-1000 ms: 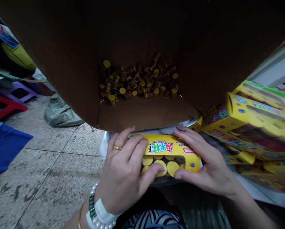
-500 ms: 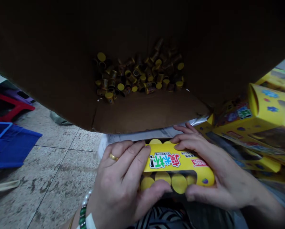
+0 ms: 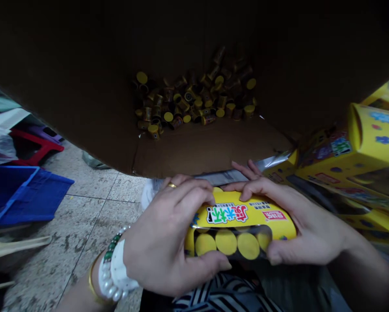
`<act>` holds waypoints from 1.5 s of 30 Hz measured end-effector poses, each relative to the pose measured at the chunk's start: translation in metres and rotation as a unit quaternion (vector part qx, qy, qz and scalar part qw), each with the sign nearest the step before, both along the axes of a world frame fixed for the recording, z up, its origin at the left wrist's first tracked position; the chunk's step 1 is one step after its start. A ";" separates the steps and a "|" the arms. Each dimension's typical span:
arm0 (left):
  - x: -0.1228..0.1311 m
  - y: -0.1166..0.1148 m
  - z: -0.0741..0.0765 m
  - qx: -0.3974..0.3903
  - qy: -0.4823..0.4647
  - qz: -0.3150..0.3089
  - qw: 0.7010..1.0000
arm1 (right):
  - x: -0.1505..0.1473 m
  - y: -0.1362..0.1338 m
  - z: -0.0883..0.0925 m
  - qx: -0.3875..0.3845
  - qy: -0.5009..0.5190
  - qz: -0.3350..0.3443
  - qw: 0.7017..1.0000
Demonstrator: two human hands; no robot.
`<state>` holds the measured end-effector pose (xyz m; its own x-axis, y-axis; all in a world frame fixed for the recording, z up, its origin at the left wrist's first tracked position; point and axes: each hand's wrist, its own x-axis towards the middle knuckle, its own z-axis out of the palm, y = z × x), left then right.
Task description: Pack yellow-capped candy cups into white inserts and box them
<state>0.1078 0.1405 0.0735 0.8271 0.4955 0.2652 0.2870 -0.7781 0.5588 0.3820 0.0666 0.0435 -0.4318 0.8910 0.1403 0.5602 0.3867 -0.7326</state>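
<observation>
Speckled tile floor (image 3: 93,225) from seven to nine o'clock, with one blue plastic bin (image 3: 59,190) at nine, then one red stool (image 3: 53,147) and one purple stool (image 3: 40,131) toward ten. Big cardboard carton (image 3: 194,151) at twelve, opening this way, heaped inside with yellow-capped cups (image 3: 198,104): dozens, too jumbled and dim to count exactly. At three o'clock, stacked yellow boxes (image 3: 353,171), at least three, partly cut off by the edge of view. Between the centre and five o'clock, one yellow printed window box (image 3: 240,221), held above patterned fabric (image 3: 227,299) at six, window facing six. Left hand (image 3: 168,234) around the nine-o'clock end, fingers bent over the top panel, thumb along the window's near edge; right hand (image 3: 298,221) around the three-o'clock end, fingers over the top, thumb at the near corner. Both sets of fingers grasping the one box. Probably light for its size, glossy and slightly slippery, stiff along the folds yet easily dented at the window; best taken by both ends. Through the window, four yellow caps (image 3: 226,242) in a row, plus one peeking past the far edge.
</observation>
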 end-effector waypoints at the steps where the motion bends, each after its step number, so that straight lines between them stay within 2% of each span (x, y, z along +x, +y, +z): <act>1: 0.000 0.002 0.000 -0.013 -0.007 -0.006 1.000 | 0.000 0.001 0.000 -0.003 0.008 0.002 1.000; 7: 0.005 0.008 0.002 -0.066 0.002 0.002 0.998 | -0.005 0.003 -0.003 -0.025 0.047 0.002 0.999; 10: 0.007 0.012 0.005 -0.068 0.030 0.014 0.997 | -0.010 0.001 -0.008 -0.013 0.099 -0.044 0.994; 12: 0.009 0.015 0.004 -0.062 0.024 0.016 0.998 | -0.012 0.000 -0.012 0.022 0.127 -0.092 0.987; 15: 0.010 0.018 -0.001 -0.050 -0.006 0.018 0.999 | -0.011 -0.001 -0.018 0.074 0.108 -0.136 0.982; 22: 0.010 0.011 -0.010 -0.030 -0.050 0.067 0.996 | -0.013 -0.003 -0.025 0.134 0.083 -0.168 0.973; 25: 0.009 0.008 -0.012 -0.012 -0.069 0.086 0.994 | -0.013 -0.004 -0.028 0.138 0.093 -0.174 0.971; 30: 0.005 0.005 -0.015 -0.051 -0.096 0.114 0.988 | -0.013 -0.006 -0.031 0.124 0.103 -0.191 0.968; 32: 0.002 0.002 -0.019 -0.082 -0.107 0.137 0.981 | -0.014 -0.008 -0.032 0.105 0.115 -0.203 0.967; 37: -0.006 -0.011 -0.037 -0.128 -0.187 0.265 0.937 | -0.016 -0.012 -0.036 0.062 0.129 -0.231 0.963; 40: -0.011 -0.019 -0.042 -0.116 -0.158 0.278 0.940 | -0.016 -0.014 -0.038 0.065 0.124 -0.234 0.962; 45: -0.012 -0.021 -0.036 -0.022 -0.095 0.301 0.949 | -0.016 -0.014 -0.040 0.072 0.130 -0.226 0.963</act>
<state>0.0960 0.1193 0.0379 0.3299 0.8770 0.3494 0.5635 -0.4799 0.6725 0.3656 0.0524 0.0032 0.0612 0.9427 0.3278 0.5003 0.2553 -0.8274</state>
